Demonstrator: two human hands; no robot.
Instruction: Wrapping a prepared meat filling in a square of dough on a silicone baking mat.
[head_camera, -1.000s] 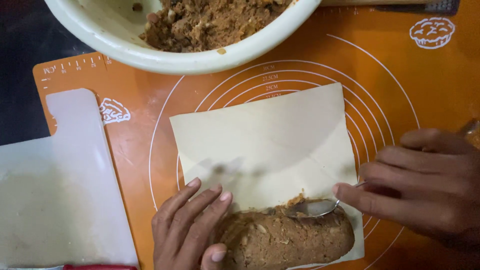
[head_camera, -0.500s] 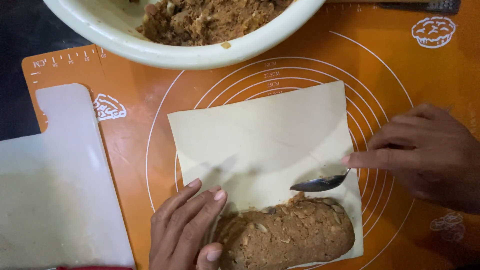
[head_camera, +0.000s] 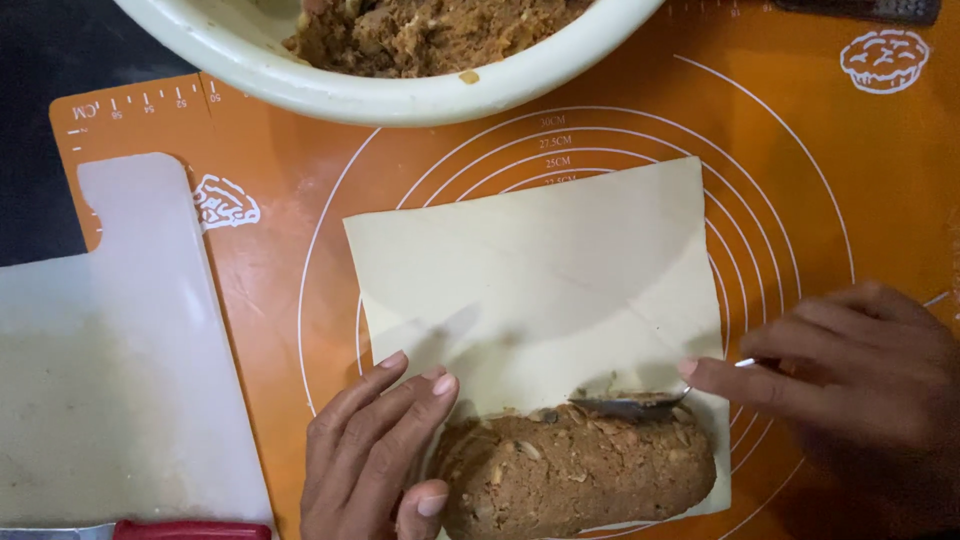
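A pale square dough sheet (head_camera: 540, 290) lies on an orange baking mat (head_camera: 800, 180). Along its near edge sits a brown log of filling (head_camera: 575, 470). My left hand (head_camera: 375, 455) lies flat on the sheet, fingers apart, with its thumb and palm edge against the log's left end. My right hand (head_camera: 850, 380) holds a metal spoon (head_camera: 635, 404), whose bowl rests on the log's top right edge.
A cream bowl (head_camera: 400, 95) with more brown filling stands at the far edge of the mat. A white cutting board (head_camera: 110, 360) lies at the left. A knife with a red handle (head_camera: 190, 529) lies at the board's near edge.
The spoon lifted off the filling log half a second ago and is now back down on its top edge. My left hand stayed pressed against the log's left end.
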